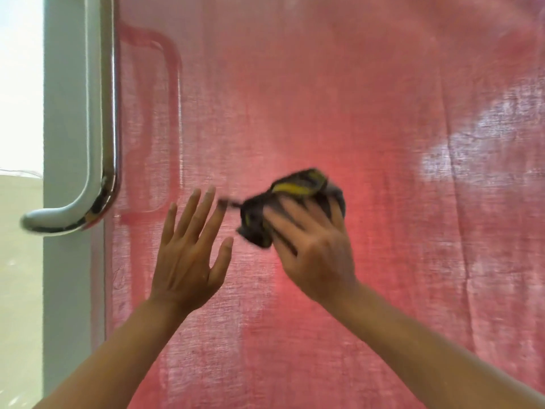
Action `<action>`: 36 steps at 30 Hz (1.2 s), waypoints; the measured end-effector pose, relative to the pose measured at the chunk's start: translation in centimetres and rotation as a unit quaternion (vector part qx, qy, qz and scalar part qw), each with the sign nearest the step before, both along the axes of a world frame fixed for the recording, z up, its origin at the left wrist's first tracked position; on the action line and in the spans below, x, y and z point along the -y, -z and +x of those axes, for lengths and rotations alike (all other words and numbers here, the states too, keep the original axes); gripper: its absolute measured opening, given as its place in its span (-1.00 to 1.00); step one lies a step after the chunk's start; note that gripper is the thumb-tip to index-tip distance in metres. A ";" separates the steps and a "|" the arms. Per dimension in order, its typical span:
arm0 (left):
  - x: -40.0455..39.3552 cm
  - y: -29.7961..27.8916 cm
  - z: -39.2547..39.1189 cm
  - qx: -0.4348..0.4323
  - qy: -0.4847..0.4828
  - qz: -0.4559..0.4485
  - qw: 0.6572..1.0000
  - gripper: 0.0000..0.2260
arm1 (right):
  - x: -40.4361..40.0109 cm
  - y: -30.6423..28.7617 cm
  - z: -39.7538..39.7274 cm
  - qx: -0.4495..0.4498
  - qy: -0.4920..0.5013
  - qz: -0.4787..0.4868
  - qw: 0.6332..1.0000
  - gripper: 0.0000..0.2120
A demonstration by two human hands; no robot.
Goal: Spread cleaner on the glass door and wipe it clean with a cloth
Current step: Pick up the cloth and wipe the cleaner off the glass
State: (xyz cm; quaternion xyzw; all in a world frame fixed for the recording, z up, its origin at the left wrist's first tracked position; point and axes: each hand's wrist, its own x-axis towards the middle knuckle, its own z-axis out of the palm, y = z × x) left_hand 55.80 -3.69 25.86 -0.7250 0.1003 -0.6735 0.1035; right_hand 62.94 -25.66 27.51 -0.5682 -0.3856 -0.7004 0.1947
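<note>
Wiping stage, by the look of it: right hand (312, 240) presses a bunched dark cloth (292, 202) with yellow bits against the glass door (383, 84), about mid-pane, below and right of the handle's lower end. Fingers are spread and curled over the wad, so the grip looks like palm pressure plus a loose clutch; the blur on hand and cloth suggests fast rubbing.

Left hand (188, 255) is flat and wide open, fingers straight and pointing up, holding nothing. It sits just left of the cloth, near the pane (can't tell if the palm actually touches). My guess is it braces the door so it doesn't swing under the wiping force.

Chrome handle (103, 113) hangs at the door's left edge, well clear of both hands. Pink curtain (354, 320) hangs behind the glass. Whitish hazy patch (477, 137) upper right could be unwiped cleaner or just glare, can't tell. If cleaner, that zone likely still needs a pass.
</note>
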 end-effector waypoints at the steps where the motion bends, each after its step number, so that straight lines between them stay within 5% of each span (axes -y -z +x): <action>1: -0.3 0.2 -0.2 -0.002 -0.001 0.001 1.000 -0.46 | 0.3 1.4 -0.1 0.016 0.006 -0.036 0.999 -0.73; 4: -1.5 0.4 -0.9 -0.005 -0.012 -0.008 1.000 -0.45 | 0.7 -0.7 -0.1 0.047 0.013 -0.054 0.997 -0.76; 10: -3.2 0.9 -1.2 0.001 -0.016 -0.064 0.998 -0.44 | -4.1 -8.5 -1.1 -0.036 -0.002 0.112 0.993 -0.70; 15: -3.6 0.9 -1.1 0.004 -0.001 -0.057 0.998 -0.43 | -4.7 0.1 -2.0 0.066 -0.015 -0.116 0.991 -0.76; 17: -3.6 1.0 -1.2 0.006 0.001 -0.054 0.998 -0.44 | -3.3 -0.3 -1.3 0.075 -0.007 -0.135 0.988 -0.76; 23: -3.5 1.2 -1.3 0.000 -0.009 -0.064 0.998 -0.44 | -2.8 -6.7 -0.3 -0.064 -0.007 0.171 0.983 -0.70; 29: -3.7 1.2 -1.3 -0.007 -0.016 -0.057 0.998 -0.45 | -5.2 -0.5 -2.0 0.059 0.006 -0.119 0.991 -0.74; 31: -3.6 1.3 -1.3 -0.006 -0.018 -0.061 0.998 -0.44 | -4.3 -3.0 -1.0 0.046 0.009 -0.071 0.996 -0.73; 34: -3.6 1.3 -1.3 -0.007 -0.016 -0.064 0.998 -0.44 | -2.7 -7.8 -0.8 -0.076 0.004 0.137 0.988 -0.63; 36: -3.7 1.3 -1.2 -0.007 -0.019 -0.064 0.998 -0.43 | -3.6 -8.4 -1.9 -0.159 -0.005 0.162 0.974 -0.50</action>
